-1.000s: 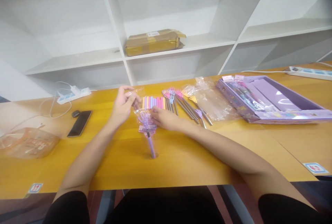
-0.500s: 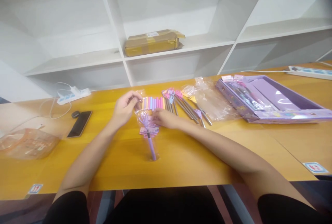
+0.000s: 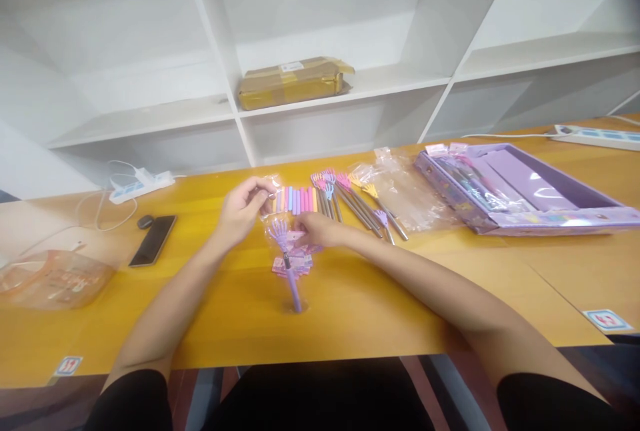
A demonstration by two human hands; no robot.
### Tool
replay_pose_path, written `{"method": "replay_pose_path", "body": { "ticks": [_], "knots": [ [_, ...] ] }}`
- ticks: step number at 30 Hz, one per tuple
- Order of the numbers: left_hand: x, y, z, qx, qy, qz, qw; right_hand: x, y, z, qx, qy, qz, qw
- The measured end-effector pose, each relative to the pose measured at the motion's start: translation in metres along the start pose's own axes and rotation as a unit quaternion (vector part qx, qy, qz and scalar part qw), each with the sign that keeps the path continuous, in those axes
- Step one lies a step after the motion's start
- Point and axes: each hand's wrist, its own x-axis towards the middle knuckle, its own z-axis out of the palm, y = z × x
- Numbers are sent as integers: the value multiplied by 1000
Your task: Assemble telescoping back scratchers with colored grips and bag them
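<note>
My left hand [image 3: 246, 208] is closed, pinching the top of a clear plastic bag [image 3: 271, 186]. Inside the bag, a purple back scratcher [image 3: 291, 281] hangs with its claw end up. My right hand [image 3: 320, 230] is closed beside the claw, its fingers on a pink-purple printed card [image 3: 296, 236]; the fingertips are partly hidden. Below, several similar cards [image 3: 303, 263] lie in a small pile. Just beyond my hands, coloured handle sleeves [image 3: 305, 199] lie in a row. To their right are several back scratchers [image 3: 360, 208] with metal rods and coloured claws.
Clear plastic bags [image 3: 410, 194] lie right of the scratchers, beside an open purple box [image 3: 555, 219]. At left are a phone [image 3: 154, 240], a power strip [image 3: 141, 186] and an orange-tinted plastic bag [image 3: 57, 279]. A taped parcel [image 3: 295, 83] sits on the white shelf.
My right hand has shifted slightly, and a card now shows at its fingers. More of the card pile shows below. My left hand keeps its hold on the bag.
</note>
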Motion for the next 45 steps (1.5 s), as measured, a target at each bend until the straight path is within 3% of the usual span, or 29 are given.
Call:
{"method": "replay_pose_path", "body": {
  "ticks": [5, 8, 11, 13, 16, 22, 28, 34, 39, 45],
  "knots": [
    [0, 2, -1, -16, -16, -13, 1000, -13, -14, -28, -3, 54, -27, 998],
    [-1, 2, 1, -28, -19, -18, 999, -22, -19, -50, 22, 184, -41, 982],
    [-3, 6, 5, -46, -30, -20, 998, -33, -26, -65, 132, 369, -119, 912],
    [-6, 10, 8, -69, -38, -33, 996, -43, -35, -70, 184, 421, -174, 871],
    [-11, 18, 12, -97, -42, -62, 992, -58, -52, -72, 218, 404, -225, 859],
    [-17, 33, 15, -203, -70, -94, 972, -72, -75, -66, 251, 291, -257, 887],
    [-18, 45, 13, -276, -90, -118, 950, -67, -70, -63, 111, 349, -260, 893],
    [-19, 43, 7, -290, -129, -118, 941, -72, -69, -72, -46, 349, -316, 881],
    [-19, 41, 4, -292, -179, -125, 931, -75, -72, -75, -69, 332, -352, 872],
    [-20, 41, 4, -303, -192, -124, 925, -75, -71, -73, -70, 315, -372, 870]
  ]
}}
